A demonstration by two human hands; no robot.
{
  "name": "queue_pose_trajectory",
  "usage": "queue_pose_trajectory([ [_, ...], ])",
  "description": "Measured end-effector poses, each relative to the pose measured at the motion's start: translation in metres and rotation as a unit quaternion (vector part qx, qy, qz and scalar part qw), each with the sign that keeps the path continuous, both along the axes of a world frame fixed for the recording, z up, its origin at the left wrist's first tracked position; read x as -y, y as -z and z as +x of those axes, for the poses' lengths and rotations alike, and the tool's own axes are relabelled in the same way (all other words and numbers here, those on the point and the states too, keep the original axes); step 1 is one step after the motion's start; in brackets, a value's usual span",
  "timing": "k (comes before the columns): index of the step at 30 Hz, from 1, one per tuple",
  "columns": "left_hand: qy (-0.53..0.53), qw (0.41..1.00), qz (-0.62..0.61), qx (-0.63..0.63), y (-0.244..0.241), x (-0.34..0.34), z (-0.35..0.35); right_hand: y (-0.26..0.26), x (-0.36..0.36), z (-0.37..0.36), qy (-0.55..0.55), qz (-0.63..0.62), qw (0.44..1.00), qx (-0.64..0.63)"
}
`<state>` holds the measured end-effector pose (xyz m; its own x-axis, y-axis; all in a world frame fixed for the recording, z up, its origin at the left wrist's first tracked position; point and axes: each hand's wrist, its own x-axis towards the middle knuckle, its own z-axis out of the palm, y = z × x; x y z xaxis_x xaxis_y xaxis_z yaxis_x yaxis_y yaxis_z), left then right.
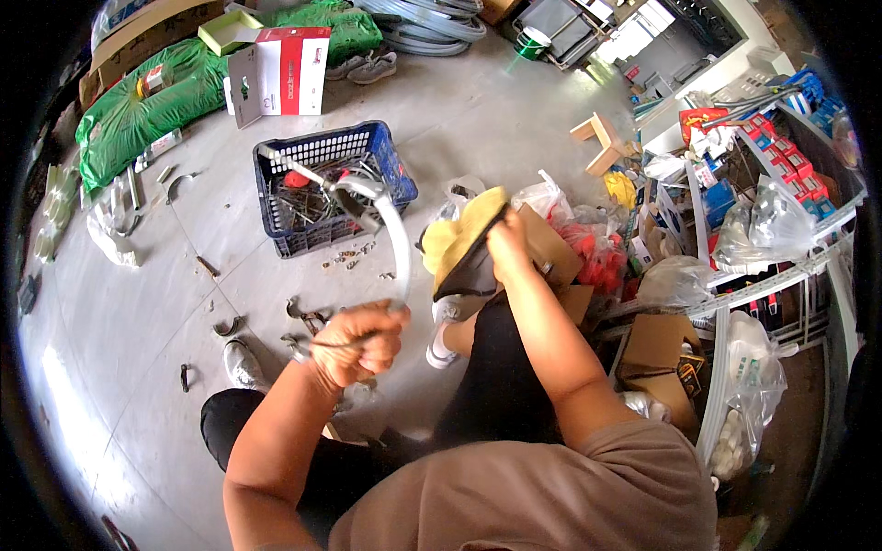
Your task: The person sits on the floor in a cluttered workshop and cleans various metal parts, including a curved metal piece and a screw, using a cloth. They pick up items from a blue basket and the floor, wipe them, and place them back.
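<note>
My left hand [362, 344] grips a curved, pale band [396, 248] that rises towards the crate. At its upper end are a blurred metal fitting [355, 187] and a thin rod [300, 165]; I cannot tell the exact kind. A thin dark strip crosses the fingers. My right hand [508, 244] holds the edge of a yellow fabric item [465, 231] with dark trim, hat-like in shape, above my shoe. Beyond the left hand stands a blue plastic crate [310, 237] holding many metal rods and a red piece. Curved metal clamps [227, 326] lie on the floor beside that hand.
Small metal nuts [348, 256] are scattered before the crate. At right are a cardboard box [548, 241], plastic bags with red contents [596, 258] and a loaded metal shelf [772, 279]. Green sacks [162, 113], an opened carton [286, 76] and coiled hose [434, 27] lie farther off.
</note>
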<state>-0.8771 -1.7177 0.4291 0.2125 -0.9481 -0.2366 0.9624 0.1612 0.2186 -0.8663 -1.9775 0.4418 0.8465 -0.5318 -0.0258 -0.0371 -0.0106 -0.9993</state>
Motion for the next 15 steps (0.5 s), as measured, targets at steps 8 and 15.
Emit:
queue_pose_trajectory([
  [8, -0.041, 0.994, -0.066, -0.075, 0.021, -0.002, 0.014, 0.131, -0.028, -0.023, -0.264, -0.257, 0.892, -0.261],
  [15, -0.057, 0.992, -0.083, -0.073, 0.022, 0.006, 0.015, 0.192, -0.041, -0.044, -0.351, -0.359, 0.83, -0.242],
])
